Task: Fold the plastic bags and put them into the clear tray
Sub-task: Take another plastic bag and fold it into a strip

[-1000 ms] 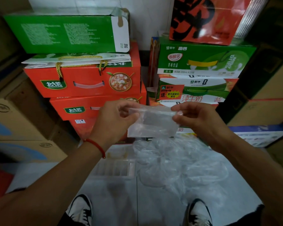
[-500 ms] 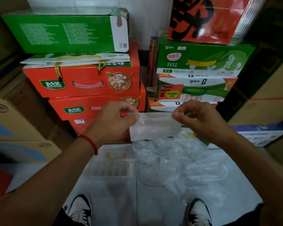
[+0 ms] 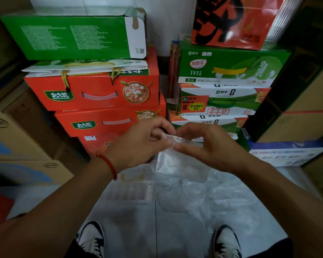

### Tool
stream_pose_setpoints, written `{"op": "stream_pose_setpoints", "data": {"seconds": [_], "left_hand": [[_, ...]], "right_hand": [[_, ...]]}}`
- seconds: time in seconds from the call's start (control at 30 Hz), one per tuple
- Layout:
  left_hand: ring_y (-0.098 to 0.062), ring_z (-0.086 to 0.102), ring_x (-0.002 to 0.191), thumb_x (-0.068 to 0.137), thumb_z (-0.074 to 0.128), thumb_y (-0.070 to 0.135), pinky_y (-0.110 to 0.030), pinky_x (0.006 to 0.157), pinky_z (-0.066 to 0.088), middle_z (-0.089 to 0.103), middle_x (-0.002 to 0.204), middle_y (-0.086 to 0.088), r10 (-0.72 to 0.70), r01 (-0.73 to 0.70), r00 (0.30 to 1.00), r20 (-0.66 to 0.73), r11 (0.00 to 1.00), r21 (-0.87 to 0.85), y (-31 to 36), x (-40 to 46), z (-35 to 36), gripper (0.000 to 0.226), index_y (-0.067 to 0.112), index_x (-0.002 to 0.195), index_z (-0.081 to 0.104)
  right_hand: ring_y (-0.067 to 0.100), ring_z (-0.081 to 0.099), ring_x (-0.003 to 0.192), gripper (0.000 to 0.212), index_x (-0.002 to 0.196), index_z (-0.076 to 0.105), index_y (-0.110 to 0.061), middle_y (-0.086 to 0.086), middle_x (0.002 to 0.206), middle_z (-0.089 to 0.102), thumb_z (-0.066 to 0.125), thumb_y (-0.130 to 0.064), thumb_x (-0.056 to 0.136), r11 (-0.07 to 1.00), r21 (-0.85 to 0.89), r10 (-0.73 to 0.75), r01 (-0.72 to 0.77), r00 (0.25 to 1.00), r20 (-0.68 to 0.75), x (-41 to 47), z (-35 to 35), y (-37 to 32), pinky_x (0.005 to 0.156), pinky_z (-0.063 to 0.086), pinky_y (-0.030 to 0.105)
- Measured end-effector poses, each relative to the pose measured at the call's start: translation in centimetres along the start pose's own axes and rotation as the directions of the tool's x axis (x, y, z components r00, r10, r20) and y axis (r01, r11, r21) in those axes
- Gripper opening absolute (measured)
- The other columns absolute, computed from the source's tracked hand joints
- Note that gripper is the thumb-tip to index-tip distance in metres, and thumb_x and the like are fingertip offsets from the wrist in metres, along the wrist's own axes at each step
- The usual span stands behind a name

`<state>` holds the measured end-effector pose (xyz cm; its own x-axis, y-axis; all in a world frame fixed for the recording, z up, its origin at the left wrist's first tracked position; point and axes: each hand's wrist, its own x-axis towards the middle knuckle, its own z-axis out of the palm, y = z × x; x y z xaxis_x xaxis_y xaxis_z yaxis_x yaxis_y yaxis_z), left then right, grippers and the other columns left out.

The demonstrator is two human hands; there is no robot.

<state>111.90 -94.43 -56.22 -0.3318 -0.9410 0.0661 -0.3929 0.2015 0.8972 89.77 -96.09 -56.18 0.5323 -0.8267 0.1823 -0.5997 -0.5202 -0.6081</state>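
We pinch folded plastic bag [image 3: 172, 161] with both hands, left hand [image 3: 142, 144] and right hand [image 3: 209, 148] fingers together at its top; clear tray [image 3: 127, 192] and loose bags [image 3: 203, 198] below fingers on floor.

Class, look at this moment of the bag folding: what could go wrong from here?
1. The bag hangs from only its top edge, pinched between the left hand and right hand; the slick film could slip and unfold.
2. The tray sits beside the loose bag pile, so the folded bag might miss it.

Folded clear bag [image 3: 175, 161] above clear tray [image 3: 127, 192]
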Motion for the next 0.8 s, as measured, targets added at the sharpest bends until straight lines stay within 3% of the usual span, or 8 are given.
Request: {"op": "stream_pose_setpoints", "data": {"seconds": [0.1,0.23,0.33,0.4,0.47,0.57,0.67,0.8], "left_hand": [[-0.046,0.07,0.085,0.091,0.074,0.022,-0.06,0.081,0.055,0.07,0.091,-0.025,-0.036,0.035,0.999,-0.017,0.997,-0.067,0.1,-0.1,-0.2,0.025,0.022,0.113,0.061],[-0.031,0.077,0.084,0.091,0.073,0.003,-0.048,0.082,0.062,0.077,0.093,-0.013,-0.136,0.141,0.99,0.04,0.976,-0.167,0.3,-0.5,-0.3,0.036,0.016,0.121,0.059],[-0.021,0.076,0.075,0.089,0.074,0.002,-0.032,0.071,0.061,0.076,0.086,-0.009,-0.072,0.068,0.997,-0.03,0.991,-0.115,0.3,-0.6,-0.4,0.033,0.015,0.118,0.063],[-0.018,0.074,0.073,0.088,0.075,0.003,-0.027,0.069,0.059,0.076,0.086,-0.007,-0.004,0.001,0.998,-0.059,0.999,-0.047,0.5,-0.6,-0.4,0.035,0.015,0.119,0.064],[-0.015,0.073,0.074,0.087,0.077,0.005,-0.027,0.07,0.059,0.076,0.086,-0.002,0.041,-0.04,0.998,-0.055,0.999,0.019,0.6,-0.6,-0.2,0.038,0.018,0.12,0.064],[-0.016,0.072,0.076,0.085,0.08,0.007,-0.03,0.072,0.059,0.076,0.085,0.003,0.079,-0.075,0.993,-0.083,0.995,0.061,0.7,-0.6,0.0,0.04,0.02,0.12,0.066],[-0.025,0.073,0.079,0.084,0.08,0.006,-0.036,0.077,0.059,0.077,0.083,0.001,0.052,-0.06,0.984,-0.173,0.997,-0.044,0.5,-0.5,-0.2,0.035,0.019,0.115,0.068],[-0.03,0.072,0.083,0.084,0.08,0.003,-0.036,0.08,0.059,0.077,0.083,-0.002,0.034,-0.063,0.971,-0.236,0.991,-0.114,0.6,-0.4,-0.5,0.033,0.015,0.113,0.069]], "right_hand": [[0.003,0.069,0.079,0.004,0.095,0.076,-0.028,-0.015,0.082,0.074,0.077,-0.032,0.094,0.997,0.072,0.002,0.003,0.997,-0.075,0.2,0.3,0.3,0.077,0.058,0.037],[0.011,0.073,0.076,0.005,0.09,0.073,-0.021,-0.004,0.081,0.076,0.076,-0.022,0.094,0.97,0.236,0.105,-0.059,0.976,-0.189,0.2,-0.3,0.6,0.076,0.061,0.045],[0.018,0.074,0.082,0.005,0.092,0.071,-0.018,0.0,0.087,0.076,0.076,-0.018,0.094,0.942,0.324,0.146,-0.084,0.974,-0.173,0.1,-0.6,0.8,0.079,0.062,0.047],[0.012,0.073,0.09,0.009,0.099,0.072,-0.022,-0.005,0.095,0.076,0.078,-0.024,0.093,0.943,0.323,0.141,-0.087,0.978,-0.15,0.0,-0.6,0.7,0.084,0.061,0.041],[0.006,0.072,0.097,0.016,0.104,0.073,-0.024,-0.009,0.1,0.076,0.078,-0.032,0.091,0.959,0.278,0.106,-0.061,0.983,-0.148,0.0,-0.5,0.4,0.089,0.06,0.036],[0.009,0.073,0.094,0.005,0.098,0.076,-0.024,-0.009,0.096,0.076,0.077,-0.024,0.093,0.961,0.275,0.049,0.006,0.98,-0.195,0.2,-0.2,0.0,0.087,0.059,0.037],[0.012,0.074,0.087,0.006,0.091,0.075,-0.02,-0.005,0.09,0.077,0.077,-0.014,0.093,0.937,0.348,0.095,-0.004,0.965,-0.243,0.2,-0.4,0.1,0.084,0.061,0.037],[0.025,0.075,0.084,0.006,0.092,0.074,-0.015,0.005,0.087,0.077,0.079,-0.016,0.09,0.896,0.441,0.152,-0.044,0.965,-0.213,0.0,-0.5,0.2,0.078,0.063,0.041]]}}
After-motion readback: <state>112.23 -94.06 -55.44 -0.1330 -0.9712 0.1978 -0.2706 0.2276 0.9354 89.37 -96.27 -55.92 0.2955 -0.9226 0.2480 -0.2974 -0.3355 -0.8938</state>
